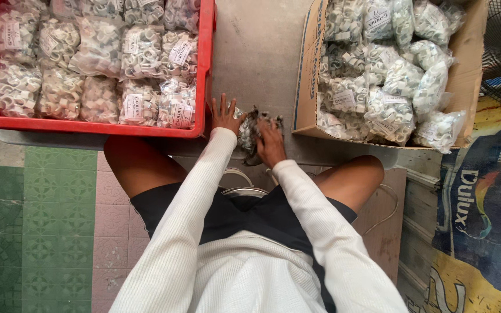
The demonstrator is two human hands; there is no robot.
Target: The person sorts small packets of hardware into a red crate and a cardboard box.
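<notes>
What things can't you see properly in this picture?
- Clear plastic bag of small white parts, head view: half covered by the left hand and right hand.
- Red plastic crate: cut off by the top and left edges.
- Brown cardboard box: cut off by the top edge.

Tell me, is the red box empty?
No, the red crate is packed with clear bags of small white parts, laid in rows.

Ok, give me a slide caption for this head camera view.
Seated person's left hand and right hand gather a clear bag of small clips between red crate and cardboard box.
</notes>
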